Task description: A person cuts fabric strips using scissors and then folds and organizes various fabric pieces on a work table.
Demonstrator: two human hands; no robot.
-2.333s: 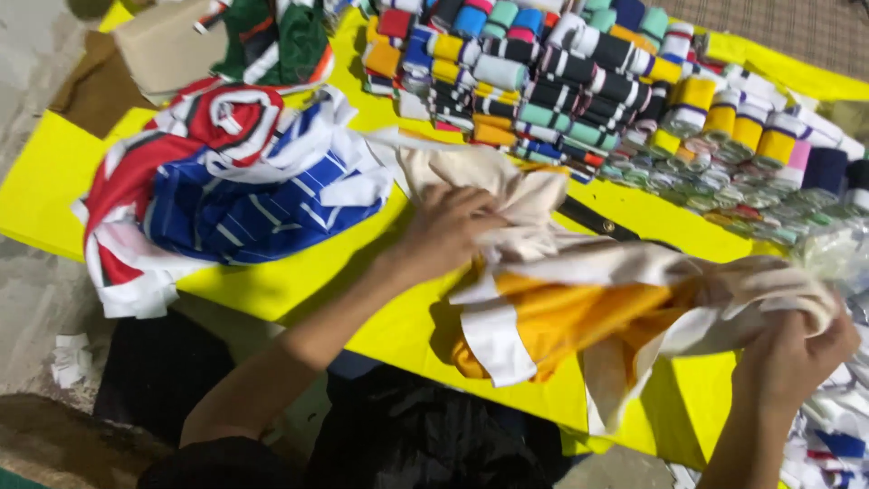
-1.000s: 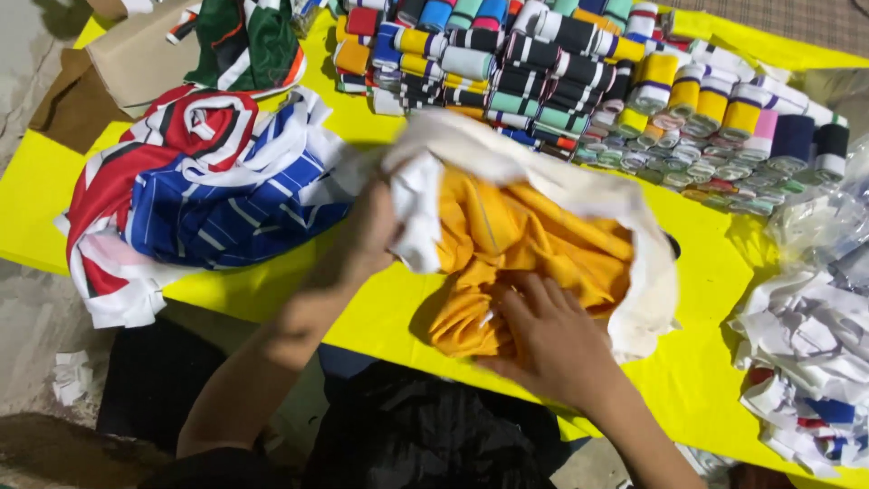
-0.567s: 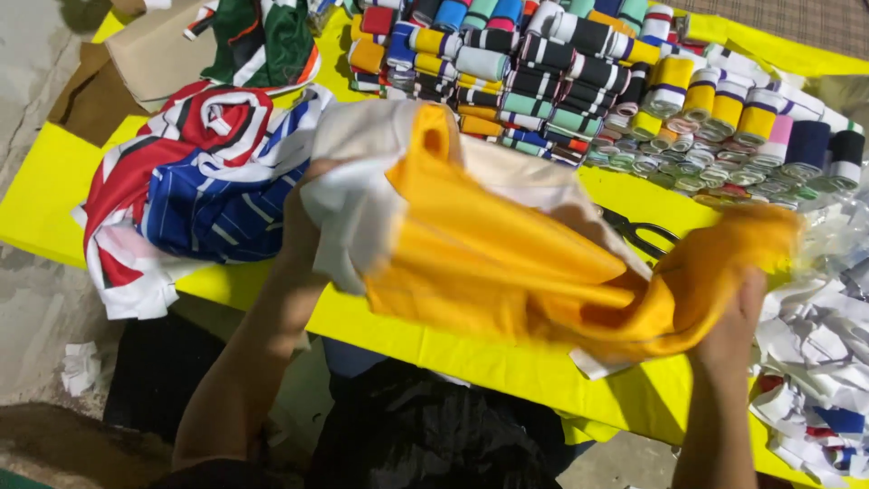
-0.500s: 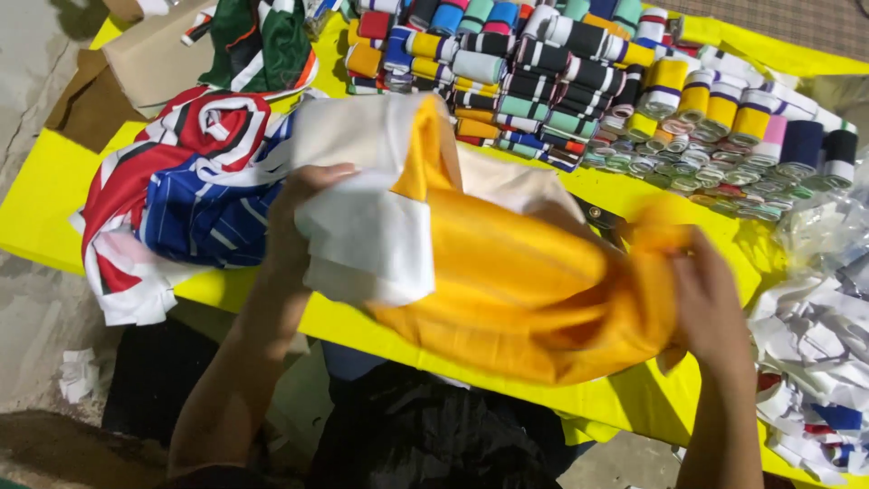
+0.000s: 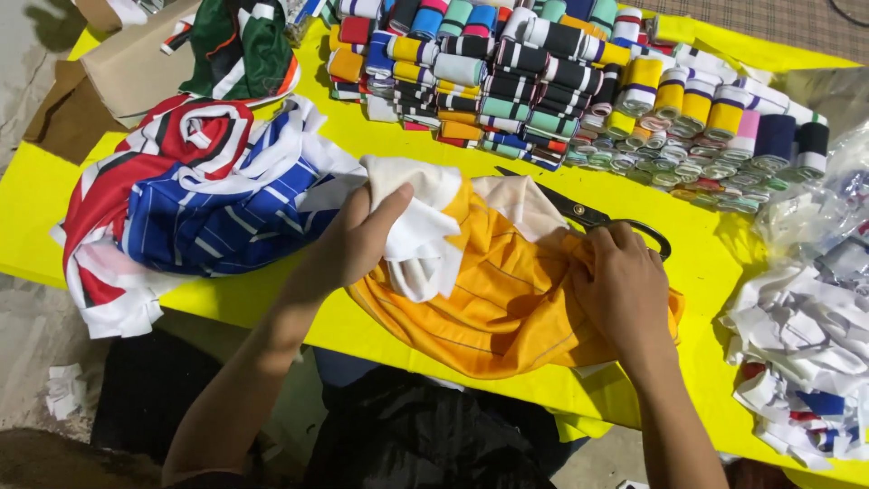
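1. Table (image 5: 27,208): covered in bright yellow sheet; it carries all items listed below and runs from the left edge to the right edge of the view.
2. Rolled fabric bands (image 5: 543,81): many small rolls in mixed colours, stacked in rows along the far side of the table, from centre to right.
3. Pile of garments (image 5: 195,213): red, white and blue striped cloth, heaped on the left part of the table; a green and white garment (image 5: 240,45) lies just beyond it.
4. Orange garment (image 5: 493,303): orange cloth with white sections, bunched at the near centre of the table, its lower fold hanging over the near edge. It touches the striped pile at its left.
5. White scraps (image 5: 806,335): cut strips of white cloth, some with blue and red, heaped at the right end of the table, apart from the orange garment.
6. Left hand (image 5: 358,240): grip closed on the white part of the orange garment, thumb on top, fingers underneath the fold.
7. Right hand (image 5: 625,285): grip closed, fingers curled into the orange cloth at its right side, pinching a bunched fold.
8. Scissors (image 5: 588,215): black handles, lying flat on the table just behind the orange garment, partly hidden by the right hand.
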